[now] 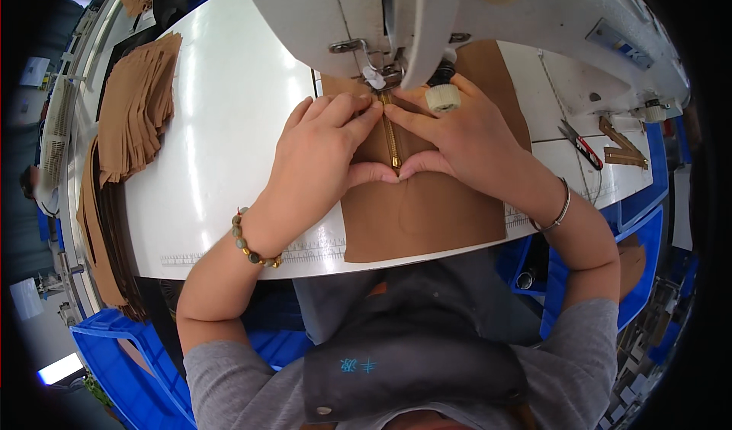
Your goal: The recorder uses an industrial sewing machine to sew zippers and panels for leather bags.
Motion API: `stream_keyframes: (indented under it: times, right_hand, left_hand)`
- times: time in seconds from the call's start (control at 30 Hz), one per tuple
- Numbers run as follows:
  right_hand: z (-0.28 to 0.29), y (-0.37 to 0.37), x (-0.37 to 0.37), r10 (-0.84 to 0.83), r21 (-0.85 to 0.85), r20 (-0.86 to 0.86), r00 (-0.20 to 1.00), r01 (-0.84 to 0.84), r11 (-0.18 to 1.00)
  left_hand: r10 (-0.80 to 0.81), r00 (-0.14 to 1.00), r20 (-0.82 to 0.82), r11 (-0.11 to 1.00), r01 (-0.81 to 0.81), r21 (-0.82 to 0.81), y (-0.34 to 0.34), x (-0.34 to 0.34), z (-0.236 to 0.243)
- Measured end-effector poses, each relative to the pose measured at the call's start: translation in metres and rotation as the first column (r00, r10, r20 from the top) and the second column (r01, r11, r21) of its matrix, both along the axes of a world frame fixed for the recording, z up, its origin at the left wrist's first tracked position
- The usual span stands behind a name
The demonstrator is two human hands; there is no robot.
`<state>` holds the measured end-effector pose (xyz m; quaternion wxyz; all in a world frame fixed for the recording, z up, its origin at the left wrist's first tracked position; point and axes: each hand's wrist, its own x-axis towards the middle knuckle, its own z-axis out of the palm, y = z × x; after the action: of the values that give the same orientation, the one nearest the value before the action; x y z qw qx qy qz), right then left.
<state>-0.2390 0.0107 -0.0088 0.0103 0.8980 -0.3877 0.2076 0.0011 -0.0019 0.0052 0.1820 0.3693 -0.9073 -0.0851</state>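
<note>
A brown fabric panel [435, 216] lies on the white sewing table, with a brass-toothed zipper [391, 136] running down its middle and under the presser foot [387, 75] of the sewing machine. My left hand [313, 144] rests on the panel left of the zipper, its bent fingertips beside the teeth and its thumb at the zipper's near end. From the other side, my right hand [473, 136] lies with fingers spread, index fingertip by the teeth, thumb tip meeting the left thumb. Neither hand grips anything; both press on the cloth. The needle point cannot be made out.
The white machine head [518, 18] hangs over the far side. Right of the panel lie red-handled snips [583, 146] and a short zipper piece [625, 152]. Stacked brown pieces [137, 110] sit at the left. Blue bins [130, 354] stand below the table's edges.
</note>
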Motion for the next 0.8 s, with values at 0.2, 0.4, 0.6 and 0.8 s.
stream_keyframes:
  times: [0.2,0.4,0.6,0.8]
  right_hand:
    - [-0.002,-0.003,0.0,-0.008,0.004,0.017,1.0,0.008,1.0]
    - [-0.001,-0.004,0.0,0.007,0.007,0.077,0.997,-0.007,1.0]
    - [0.007,0.018,-0.003,-0.027,0.095,0.064,0.998,0.021,0.995]
    - [0.006,0.03,-0.002,0.012,0.055,0.079,0.997,-0.016,0.998]
  left_hand:
    - [-0.006,0.999,-0.037,1.0,0.006,-0.015,-0.007,0.0,-0.004]
    - [0.03,0.996,-0.084,0.999,-0.029,0.016,-0.001,0.002,-0.008]
    - [0.068,0.989,-0.131,0.981,-0.042,0.192,0.036,0.008,-0.006]
    - [0.025,0.989,-0.147,0.989,-0.003,0.151,0.047,0.008,-0.011]
